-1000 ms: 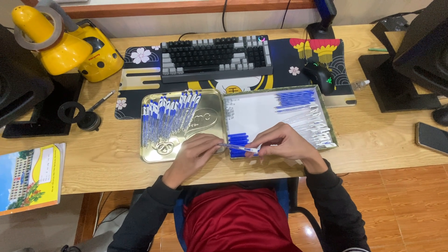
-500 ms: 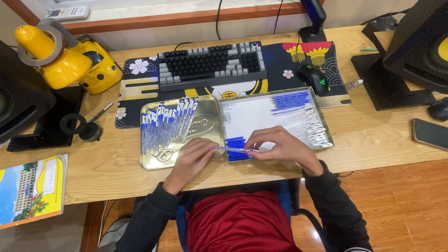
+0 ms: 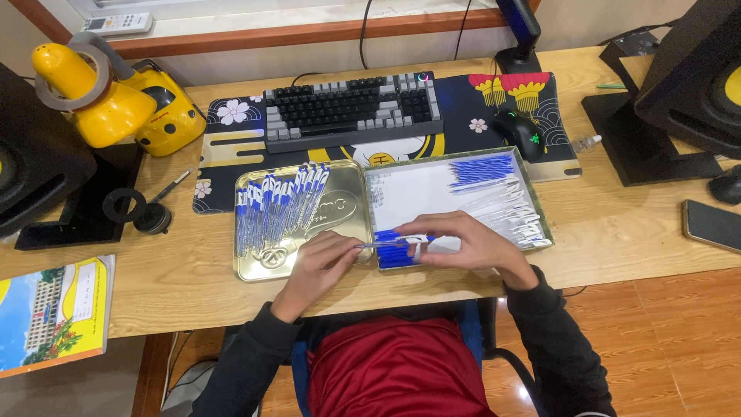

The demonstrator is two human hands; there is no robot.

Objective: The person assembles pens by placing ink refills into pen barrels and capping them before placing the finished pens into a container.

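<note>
where the wooden desk [image 3: 617, 232] begins at far left, a yellow-covered book [image 3: 54, 313] overhangs its edge, with a black tape ring [image 3: 123, 205] above it. next, gold metal tray [image 3: 340, 232], shallow, glossy, embossed; it holds finished pens [image 3: 278, 205], blue-capped clear barrels, fanned in a row. my left hand [image 3: 320, 266] rests at the tray's lower right corner, fingers pinched together on the left end of one pen [image 3: 390, 244]. that pen lies level between both hands, long axis running left to right, over the seam where the two trays meet. my right hand [image 3: 471, 243] is closed on its right end, just as near as the left. beneath it, blue caps [image 3: 397, 259], small plastic, piled in the white-lined tray [image 3: 540, 197]; further right, loose blue refills [image 3: 482, 170] and clear barrels [image 3: 509, 212], thin, slanted. behind, a grey keyboard [image 3: 347, 108] and black mouse [image 3: 519, 133] sit on a patterned mat.
</note>
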